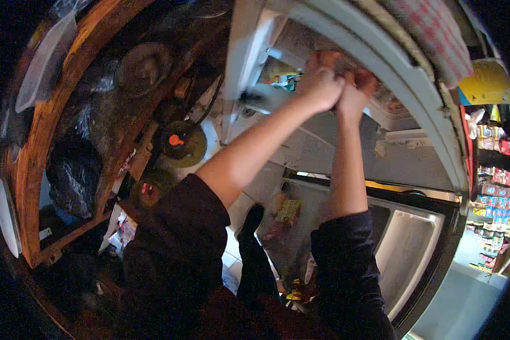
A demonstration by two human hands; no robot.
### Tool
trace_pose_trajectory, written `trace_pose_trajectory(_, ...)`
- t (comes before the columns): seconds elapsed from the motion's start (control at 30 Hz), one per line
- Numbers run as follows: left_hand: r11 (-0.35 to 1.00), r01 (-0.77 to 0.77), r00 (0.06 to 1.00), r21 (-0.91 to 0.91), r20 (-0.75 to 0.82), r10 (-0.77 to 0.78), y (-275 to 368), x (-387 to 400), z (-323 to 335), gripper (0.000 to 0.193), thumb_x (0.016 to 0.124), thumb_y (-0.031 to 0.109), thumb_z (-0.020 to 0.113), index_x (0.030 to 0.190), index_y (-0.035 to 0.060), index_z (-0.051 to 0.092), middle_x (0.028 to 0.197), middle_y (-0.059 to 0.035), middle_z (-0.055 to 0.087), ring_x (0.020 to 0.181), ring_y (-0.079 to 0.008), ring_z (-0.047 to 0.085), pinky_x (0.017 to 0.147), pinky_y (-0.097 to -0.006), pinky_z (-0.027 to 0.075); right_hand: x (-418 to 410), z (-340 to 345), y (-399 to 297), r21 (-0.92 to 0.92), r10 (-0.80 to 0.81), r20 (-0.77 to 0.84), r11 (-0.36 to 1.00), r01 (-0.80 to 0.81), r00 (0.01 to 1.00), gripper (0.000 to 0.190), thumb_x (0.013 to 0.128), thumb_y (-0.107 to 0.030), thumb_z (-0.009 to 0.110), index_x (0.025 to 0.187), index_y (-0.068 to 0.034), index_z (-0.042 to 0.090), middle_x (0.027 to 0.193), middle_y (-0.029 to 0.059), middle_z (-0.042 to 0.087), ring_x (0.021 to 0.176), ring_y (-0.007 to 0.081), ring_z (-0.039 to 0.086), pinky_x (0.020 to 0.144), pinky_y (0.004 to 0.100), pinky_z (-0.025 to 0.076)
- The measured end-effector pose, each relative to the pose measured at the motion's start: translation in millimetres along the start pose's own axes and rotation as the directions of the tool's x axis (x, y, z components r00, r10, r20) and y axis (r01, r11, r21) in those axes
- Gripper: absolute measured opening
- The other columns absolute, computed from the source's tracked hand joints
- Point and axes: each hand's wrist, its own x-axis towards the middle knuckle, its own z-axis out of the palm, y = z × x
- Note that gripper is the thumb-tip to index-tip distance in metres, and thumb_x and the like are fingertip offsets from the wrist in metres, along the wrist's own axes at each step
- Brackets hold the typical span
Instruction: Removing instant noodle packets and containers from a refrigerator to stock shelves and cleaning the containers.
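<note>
Both hands are raised close together in front of an open, light-grey cabinet (357, 146) that looks like a refrigerator or freezer. My left hand (323, 90) is closed around a blurred reddish-brown item (324, 58), perhaps a bag or packet. Right beside it, my right hand (352, 101) grips what seems to be the same item, which shows again past its knuckles. Motion blur hides the fingertips and the item's exact shape. Left of the hands, a green-and-white package (287, 80) lies inside the white-edged compartment.
A pale moulded panel (406, 250) stands at lower right. Wooden shelving (46, 178) holds a black plastic bag (74, 178) on the left. Round dark containers (182, 144) sit nearby. Hanging packets (495, 189) line the far right, and a checked cloth (437, 38) hangs above.
</note>
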Motion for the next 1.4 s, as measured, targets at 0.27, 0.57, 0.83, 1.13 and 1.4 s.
trace_pose_trajectory(0.27,0.987,0.159,0.975,-0.005,0.157,-0.156,24,-29,-36,0.047,0.072,0.007,0.049,0.117,0.0014,0.037,0.116,-0.0216,0.042,0.11,-0.0361,0.039,0.093,-0.0383,0.031,-14,-12,-4,-0.372,-0.005,0.544,0.895,0.246,0.839,0.042,0.081,-0.03,0.042,0.115,-0.005,0.044,0.123,0.0199,0.039,0.116,0.0372,0.031,0.098,0.0474,0.021)
trace_pose_trajectory(0.57,0.886,0.394,0.8,-0.245,0.567,-0.199,148,-152,-141,0.056,0.073,0.005,0.053,0.125,0.0049,0.031,0.129,-0.0105,0.033,0.123,-0.0216,0.026,0.101,-0.0317,0.017,-93,-275,-210,-0.374,0.306,0.923,0.86,0.348,0.234,0.042,0.068,-0.021,0.058,0.109,-0.011,0.051,0.119,0.0144,0.043,0.104,0.0311,0.044,0.091,0.0406,0.034)
trace_pose_trajectory(0.83,0.961,0.275,0.87,0.04,0.415,-0.266,93,-152,-145,0.054,0.071,0.01,0.058,0.12,0.0048,0.037,0.127,-0.0187,0.033,0.119,-0.0314,0.03,0.099,-0.035,0.025,-166,-321,-248,-0.753,0.185,0.117,0.658,-0.034,0.976,0.034,0.067,-0.003,0.057,0.101,-0.006,0.055,0.117,0.016,0.043,0.107,0.0336,0.043,0.089,0.0401,0.036)
trace_pose_trajectory(1.13,0.808,0.396,0.726,0.436,0.39,-0.566,8,-96,-81,0.055,0.068,0.025,0.061,0.117,0.0068,0.042,0.12,-0.0181,0.041,0.106,-0.0324,0.044,0.09,-0.0376,0.037,-142,-142,-105,-0.385,0.505,0.242,0.833,-0.396,0.828,0.035,0.067,-0.015,0.06,0.101,-0.01,0.055,0.108,0.0164,0.05,0.099,0.0318,0.05,0.082,0.0371,0.042)
trace_pose_trajectory(1.4,0.856,0.472,0.786,0.21,0.338,-0.517,-82,-37,-53,0.044,0.069,0.026,0.06,0.106,0.0034,0.051,0.106,-0.0177,0.053,0.096,-0.0288,0.053,0.083,-0.036,0.04,-96,-40,30,-0.485,0.651,0.424,0.751,-0.449,0.63,0.036,0.066,-0.016,0.059,0.1,-0.004,0.058,0.093,0.0135,0.061,0.087,0.0257,0.058,0.077,0.0306,0.044)
